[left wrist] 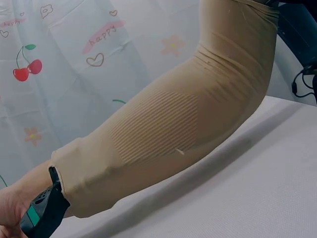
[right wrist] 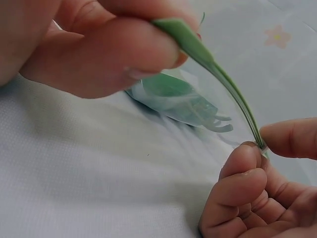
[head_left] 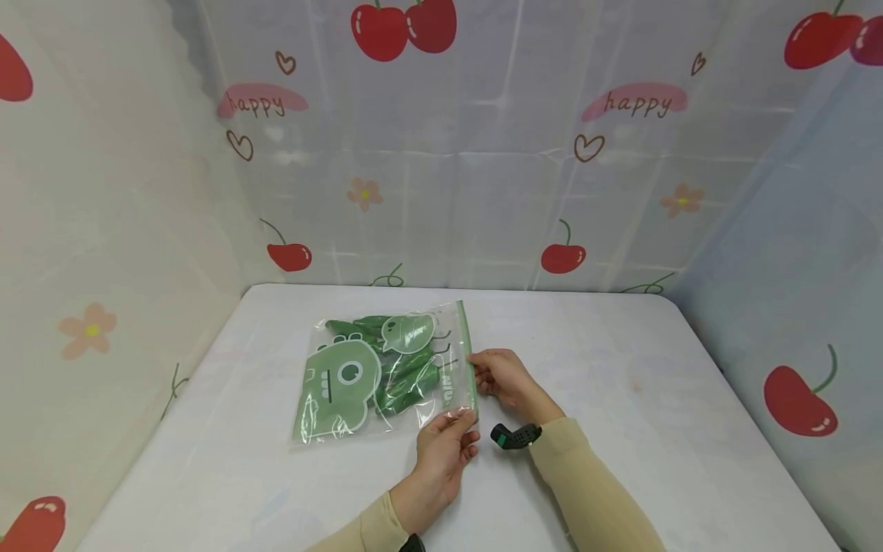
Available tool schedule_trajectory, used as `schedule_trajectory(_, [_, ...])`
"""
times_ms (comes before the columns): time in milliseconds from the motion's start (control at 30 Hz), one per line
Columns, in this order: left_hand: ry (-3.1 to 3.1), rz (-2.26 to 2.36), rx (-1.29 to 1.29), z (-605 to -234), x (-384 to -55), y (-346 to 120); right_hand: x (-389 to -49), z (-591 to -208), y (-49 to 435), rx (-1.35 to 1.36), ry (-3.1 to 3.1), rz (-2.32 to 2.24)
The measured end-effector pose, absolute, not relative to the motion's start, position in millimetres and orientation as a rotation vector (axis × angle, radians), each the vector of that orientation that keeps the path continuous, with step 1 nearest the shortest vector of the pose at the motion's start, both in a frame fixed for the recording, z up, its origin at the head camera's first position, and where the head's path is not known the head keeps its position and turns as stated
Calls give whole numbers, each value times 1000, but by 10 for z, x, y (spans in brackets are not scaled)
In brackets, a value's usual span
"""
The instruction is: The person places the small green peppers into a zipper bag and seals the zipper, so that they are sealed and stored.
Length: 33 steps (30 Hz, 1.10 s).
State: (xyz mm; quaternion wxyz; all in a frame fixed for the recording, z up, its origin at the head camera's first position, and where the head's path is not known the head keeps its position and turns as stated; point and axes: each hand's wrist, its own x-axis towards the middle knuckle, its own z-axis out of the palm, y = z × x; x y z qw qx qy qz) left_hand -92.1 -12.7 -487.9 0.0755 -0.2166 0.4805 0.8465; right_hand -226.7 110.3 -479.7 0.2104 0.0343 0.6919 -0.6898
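A clear zip bag (head_left: 407, 429) with green cartoon dinosaur prints lies on the white table, holding several long green peppers (head_left: 407, 387). Its green zip strip (head_left: 466, 337) runs along the right side. My left hand (head_left: 441, 452) pinches the strip at the bag's near right corner, thumb on top. Farther up the same edge, my right hand (head_left: 507, 377) pinches the strip between thumb and fingers. Close up in the right wrist view, the strip (right wrist: 230, 87) bows between both hands. The left wrist view mostly shows the right sleeve (left wrist: 153, 129).
The white table (head_left: 607, 383) extends on all sides of the bag. A curtain (head_left: 448, 215) printed with cherries, hearts and flowers closes off the back and both sides. A black wristband (head_left: 516, 436) sits on the right wrist. Dark cables (left wrist: 299, 84) hang behind the right elbow.
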Motion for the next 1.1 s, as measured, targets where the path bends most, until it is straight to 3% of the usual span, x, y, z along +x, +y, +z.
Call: schedule_trajectory(1100, [1435,2545,-642,-4889,-919,-126,-2580,-4748,1018,158,1969,-1901])
